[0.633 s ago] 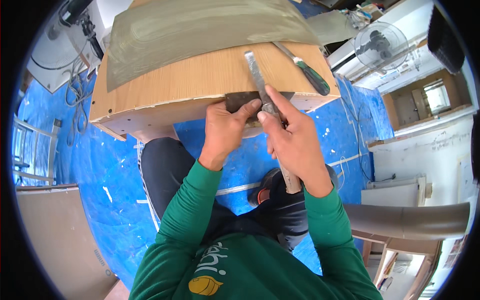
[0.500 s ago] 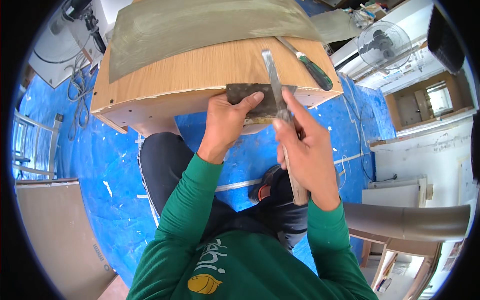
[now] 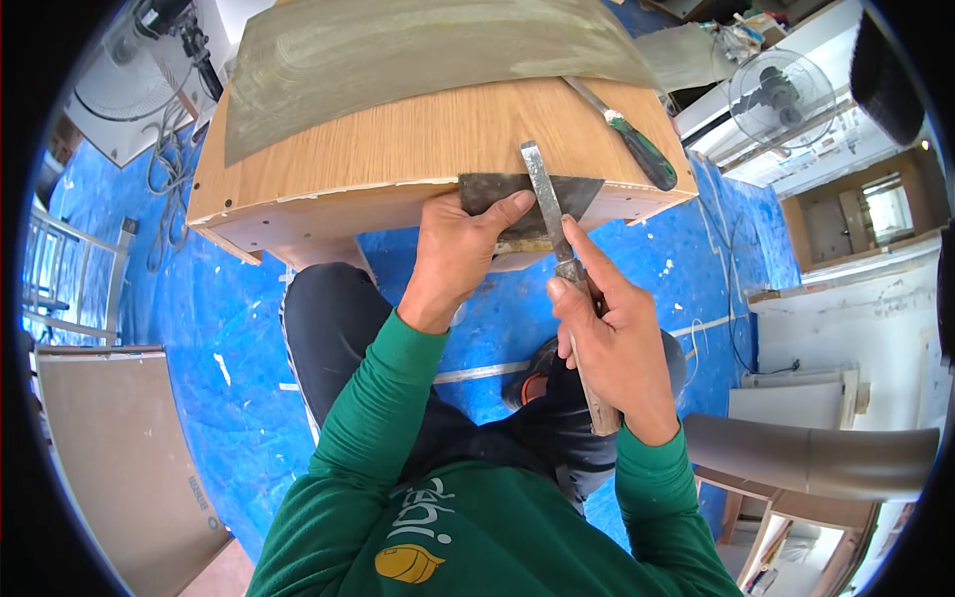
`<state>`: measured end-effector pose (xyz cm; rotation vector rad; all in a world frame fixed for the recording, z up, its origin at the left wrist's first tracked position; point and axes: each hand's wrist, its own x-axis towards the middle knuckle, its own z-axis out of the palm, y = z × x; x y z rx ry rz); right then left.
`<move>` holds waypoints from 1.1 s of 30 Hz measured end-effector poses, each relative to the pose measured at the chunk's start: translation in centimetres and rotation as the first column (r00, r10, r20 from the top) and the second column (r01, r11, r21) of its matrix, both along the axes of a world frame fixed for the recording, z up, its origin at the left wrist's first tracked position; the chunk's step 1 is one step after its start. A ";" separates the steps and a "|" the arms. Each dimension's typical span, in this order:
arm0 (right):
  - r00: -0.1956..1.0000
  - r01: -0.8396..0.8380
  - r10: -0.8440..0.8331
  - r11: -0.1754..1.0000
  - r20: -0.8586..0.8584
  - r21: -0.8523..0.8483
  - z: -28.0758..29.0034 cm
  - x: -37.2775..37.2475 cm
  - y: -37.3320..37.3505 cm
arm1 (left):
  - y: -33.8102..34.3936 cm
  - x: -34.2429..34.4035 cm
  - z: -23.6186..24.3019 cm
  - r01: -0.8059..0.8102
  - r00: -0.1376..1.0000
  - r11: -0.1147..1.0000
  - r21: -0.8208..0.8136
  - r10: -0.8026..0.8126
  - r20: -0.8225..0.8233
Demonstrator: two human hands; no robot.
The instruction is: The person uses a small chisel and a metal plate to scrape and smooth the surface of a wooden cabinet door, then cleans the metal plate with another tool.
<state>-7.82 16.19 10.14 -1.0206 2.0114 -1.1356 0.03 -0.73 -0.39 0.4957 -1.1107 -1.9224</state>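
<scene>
My left hand pinches a small dark rectangular sheet against the front edge of a wood-grained cabinet, thumb on its face and fingers hidden behind. In my right hand is a wooden-handled chisel, its flat worn metal blade pointing away from me. The index finger stretches along the blade, which lies across the dark sheet or just above it; touching I cannot tell. A second hand tool with a green and black handle rests on the cabinet top, at the right.
A large greyish-green sheet covers the far part of the cabinet top. Blue sheeting covers the floor. Fans stand at both far sides, with cable on the left. A brown board leans at left; a grey-brown roll lies right.
The chisel has come back toward me, its tip now lower over the cabinet's front edge. My left hand still holds the dark sheet there. The whole view has shifted slightly.
</scene>
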 end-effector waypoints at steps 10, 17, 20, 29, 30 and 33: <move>0.999 -0.014 0.014 1.000 -0.043 -0.017 -0.4 0.2 0.0 | -0.2 0.0 0.1 0.001 1.000 1.000 -0.016 -0.001 0.014; 0.946 -0.069 0.067 0.998 -0.317 0.003 -0.4 0.0 -0.4 | 0.6 -0.2 0.7 -0.075 0.994 0.996 -0.050 0.079 0.069; 0.956 -0.078 0.088 0.996 -0.281 0.047 0.6 -0.5 -4.6 | 0.3 0.5 0.8 -0.072 0.991 0.990 -0.118 0.085 0.107; 1.000 0.020 -0.019 1.000 0.014 -0.013 1.3 -0.5 -2.4 | -0.2 -0.1 0.2 0.015 1.000 0.999 0.045 -0.016 0.025; 1.000 0.004 -0.004 1.000 -0.014 0.006 1.4 -0.4 -1.9 | -0.2 0.0 0.2 0.017 1.000 0.999 0.046 -0.018 0.016; 0.999 -0.010 0.010 1.000 -0.038 -0.021 0.5 -0.4 -1.1 | -0.2 0.1 0.1 0.018 1.000 0.999 0.044 -0.018 0.003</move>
